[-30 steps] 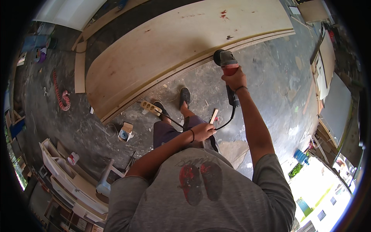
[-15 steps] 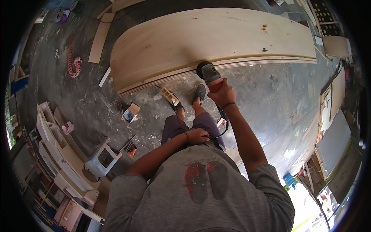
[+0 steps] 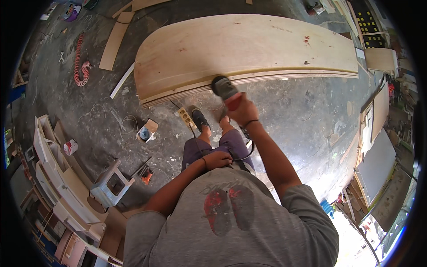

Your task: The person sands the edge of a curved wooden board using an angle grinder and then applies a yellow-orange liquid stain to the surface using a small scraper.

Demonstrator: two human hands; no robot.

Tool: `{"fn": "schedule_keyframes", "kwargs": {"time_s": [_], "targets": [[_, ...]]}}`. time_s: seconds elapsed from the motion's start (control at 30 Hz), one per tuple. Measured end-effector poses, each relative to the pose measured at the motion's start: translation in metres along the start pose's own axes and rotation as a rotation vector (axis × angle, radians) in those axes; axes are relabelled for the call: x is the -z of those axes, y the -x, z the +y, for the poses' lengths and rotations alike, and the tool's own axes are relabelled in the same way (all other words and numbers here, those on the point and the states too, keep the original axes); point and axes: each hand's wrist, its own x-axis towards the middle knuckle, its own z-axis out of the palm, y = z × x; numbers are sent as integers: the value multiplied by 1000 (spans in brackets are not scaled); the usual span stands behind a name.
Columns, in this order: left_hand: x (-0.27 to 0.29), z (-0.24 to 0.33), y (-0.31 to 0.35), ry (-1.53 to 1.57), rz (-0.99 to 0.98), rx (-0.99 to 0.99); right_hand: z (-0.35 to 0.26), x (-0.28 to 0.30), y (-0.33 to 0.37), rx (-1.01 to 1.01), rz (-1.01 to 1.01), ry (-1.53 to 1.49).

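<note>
The person's right grip (image 3: 244,110) is clamped around a red-and-grey power tool (image 3: 228,94), its dark disc (image 3: 218,83) at the near edge of a wooden panel (image 3: 249,46); the left grip (image 3: 218,160) is closed on the black cord (image 3: 252,148).

Stained grey floor (image 3: 289,118), small stool (image 3: 102,190) left, bright daylight (image 3: 351,242) lower right

Pwr tool (image 3: 228,92) @ edge of panel (image 3: 249,46), ext. strip (image 3: 185,117) L of shoe (image 3: 200,118).
</note>
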Motion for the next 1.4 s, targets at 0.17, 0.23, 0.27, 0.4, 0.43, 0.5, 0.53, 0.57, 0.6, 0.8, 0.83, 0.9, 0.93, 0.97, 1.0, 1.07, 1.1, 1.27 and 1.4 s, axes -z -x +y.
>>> {"fn": "schedule_keyframes", "kwargs": {"time_s": [0.17, 0.23, 0.27, 0.4, 0.43, 0.5, 0.53, 0.57, 0.6, 0.8, 0.83, 0.9, 0.93, 0.97, 1.0, 1.07, 1.1, 1.27, 1.4], "targets": [[0, 8, -16, 0, -32, -64, 46, 34, -12, -189, 213, -31], [1, 8, -18, -44, -26, -14, 50, 35, -10, -173, 213, -36], [1, 7, -19, -32, -36, -18, 47, 33, -8, -201, 241, -8], [0, -3, -15, -100, -132, 17, 20, 5, 11, -116, 47, -3], [-2, -6, -14, -85, -136, 10, 13, -1, 16, -77, 14, -18], [-5, -9, -15, -85, -153, 13, 5, -10, 23, -7, -25, -14], [-6, -9, -16, -99, -165, 22, 4, -11, 25, 13, -21, -10], [-7, -9, -16, -87, -169, 1, 6, -10, 25, -17, -10, -30], [-7, -8, -16, -110, -172, 38, 10, -7, 24, -41, 8, -43], [-8, -2, -13, -88, -76, -29, 53, 26, 4, -231, 232, -54], [-9, -2, -12, -82, -47, -56, 57, 30, 2, -238, 268, -87], [-10, -4, -11, -72, -20, -85, 56, 30, 0, -195, 251, -74], [-11, -6, -10, -69, -21, -85, 52, 27, 1, -211, 261, -38], [-11, -8, -7, -52, -25, -88, 45, 22, 2, -176, 229, -28], [-12, -10, -3, -83, -33, -65, 36, 16, 5, -145, 178, -24], [-12, -15, 7, -106, -59, -30, 12, -1, 12, -79, 116, 17], [-11, -17, 12, -99, -47, -4, 0, -9, 17, -35, 92, 3], [-8, -27, 41, -25, 20, 37, -64, -52, 32, 125, -52, 44], [-11, -33, 66, -14, 220, 24, -111, -75, 35, 288, -194, 108]]}}
